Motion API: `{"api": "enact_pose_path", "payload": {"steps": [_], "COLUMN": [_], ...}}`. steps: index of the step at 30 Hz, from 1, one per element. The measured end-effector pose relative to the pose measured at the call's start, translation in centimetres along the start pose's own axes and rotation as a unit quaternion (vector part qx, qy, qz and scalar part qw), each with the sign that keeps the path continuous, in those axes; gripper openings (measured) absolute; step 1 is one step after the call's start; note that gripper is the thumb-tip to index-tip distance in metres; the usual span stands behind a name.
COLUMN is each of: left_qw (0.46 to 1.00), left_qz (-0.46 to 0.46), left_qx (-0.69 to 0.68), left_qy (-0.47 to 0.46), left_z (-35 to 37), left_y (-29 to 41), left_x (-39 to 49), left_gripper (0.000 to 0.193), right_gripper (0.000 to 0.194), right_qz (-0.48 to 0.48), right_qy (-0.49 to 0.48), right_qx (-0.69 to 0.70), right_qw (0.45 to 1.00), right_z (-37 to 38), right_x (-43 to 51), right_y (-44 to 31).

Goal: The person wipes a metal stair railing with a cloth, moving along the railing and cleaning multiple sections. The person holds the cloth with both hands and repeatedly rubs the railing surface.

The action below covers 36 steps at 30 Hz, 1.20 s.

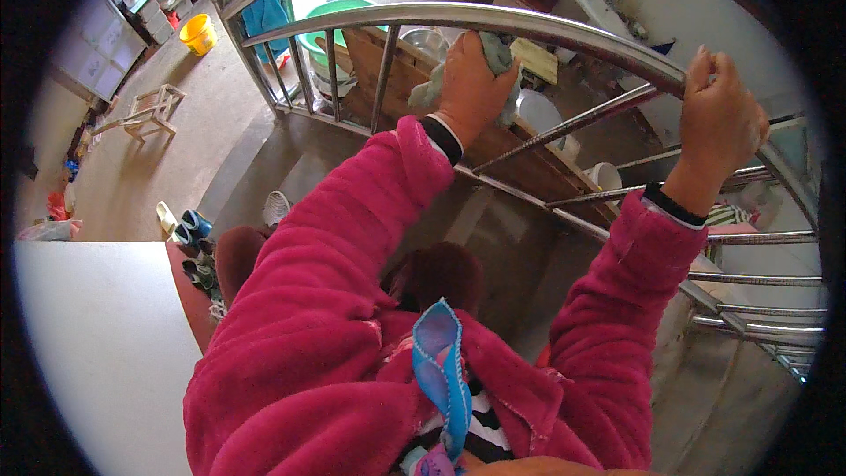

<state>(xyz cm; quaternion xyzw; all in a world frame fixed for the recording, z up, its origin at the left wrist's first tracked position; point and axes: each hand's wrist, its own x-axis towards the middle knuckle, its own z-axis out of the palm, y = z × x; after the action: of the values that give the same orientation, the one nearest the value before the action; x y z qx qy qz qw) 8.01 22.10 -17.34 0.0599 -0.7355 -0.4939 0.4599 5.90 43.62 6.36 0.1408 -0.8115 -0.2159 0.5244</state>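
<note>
A curved stainless steel stair handrail [529, 18] with metal balusters runs in front of me. My left hand [472, 82] is closed on a grey-green cloth [497, 56] just below the handrail; part of the cloth hangs out on either side of the hand. My right hand [720, 106] is at the handrail farther right, its fingers curled around or against it; the palm side is hidden.
Stairs descend around me. Beyond the railing are a wooden board [377, 79], a green tub [344, 10] and a white bucket [605, 176]. At left are a small wooden chair [153, 109], a yellow bucket [198, 34] and several shoes [192, 225].
</note>
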Motion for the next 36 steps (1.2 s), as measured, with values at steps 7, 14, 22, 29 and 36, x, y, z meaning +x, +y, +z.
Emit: {"api": "enact_pose_path", "payload": {"steps": [7, 14, 22, 29, 36], "left_qw": [0.999, 0.984, 0.979, 0.887, 0.941], "left_qz": [-0.034, -0.137, -0.149, -0.209, -0.295], "left_qx": [-0.006, -0.088, 0.063, 0.187, -0.154], "left_qy": [-0.028, -0.075, -0.125, -0.366, -0.065], "left_z": [0.9, 0.7, 2.3, -0.9, -9.0], "left_y": [-5.4, -12.0, -18.9, -25.4, -16.2], "left_x": [-3.1, -9.0, -13.7, -16.5, -10.2], "left_gripper": [0.045, 0.042, 0.046, 0.056, 0.043], "right_gripper": [0.036, 0.047, 0.052, 0.043, 0.038], "right_qz": [0.0, 0.053, 0.03, 0.013, -0.004], "right_qy": [-0.006, -0.033, -0.044, -0.042, 0.008], "right_qx": [-0.015, -0.051, -0.045, -0.013, 0.014], "right_qw": [1.0, 0.997, 0.998, 0.999, 1.0], "right_z": [-0.1, 1.1, 1.9, 1.3, -0.2], "right_x": [-0.1, -0.5, 0.0, -0.2, -0.1], "right_y": [0.0, 0.3, 1.6, 1.2, -0.2]}}
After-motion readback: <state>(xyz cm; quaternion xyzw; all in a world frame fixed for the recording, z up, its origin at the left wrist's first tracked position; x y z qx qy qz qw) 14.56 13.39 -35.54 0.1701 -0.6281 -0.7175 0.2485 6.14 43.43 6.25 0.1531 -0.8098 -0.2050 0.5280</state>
